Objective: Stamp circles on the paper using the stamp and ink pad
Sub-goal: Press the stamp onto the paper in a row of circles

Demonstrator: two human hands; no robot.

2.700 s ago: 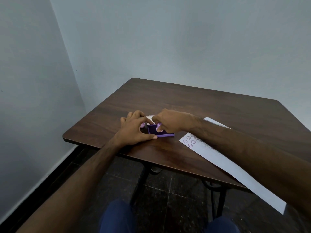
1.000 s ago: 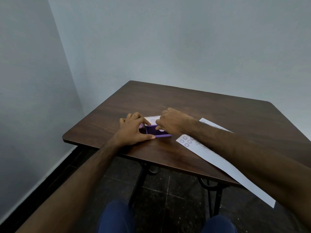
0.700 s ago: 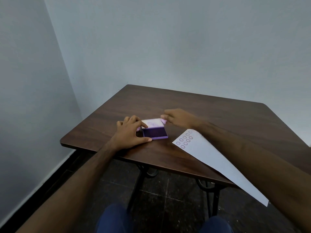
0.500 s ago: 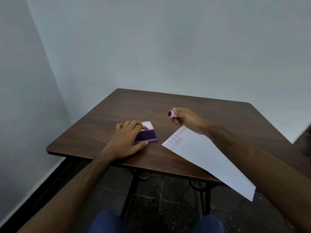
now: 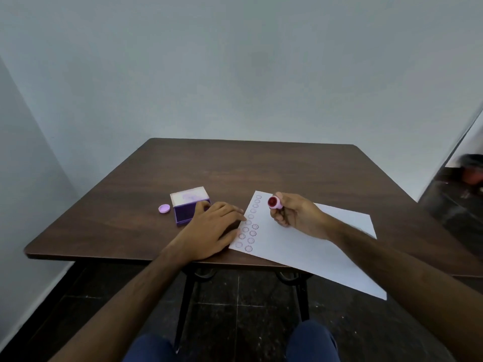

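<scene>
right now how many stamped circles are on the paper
13: nine in a column along the paper's left edge, four in a second column beside it. The left hand may hide more.

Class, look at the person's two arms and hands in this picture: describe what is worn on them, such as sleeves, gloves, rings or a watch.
Both arms are bare from the frame edge to the fingers: no sleeves show. The left hand and the right hand wear no gloves, and no ring, watch or bracelet shows on either wrist or on the fingers in view. The only clothing in sight is dark blue cloth over the knees at the bottom edge.
</scene>
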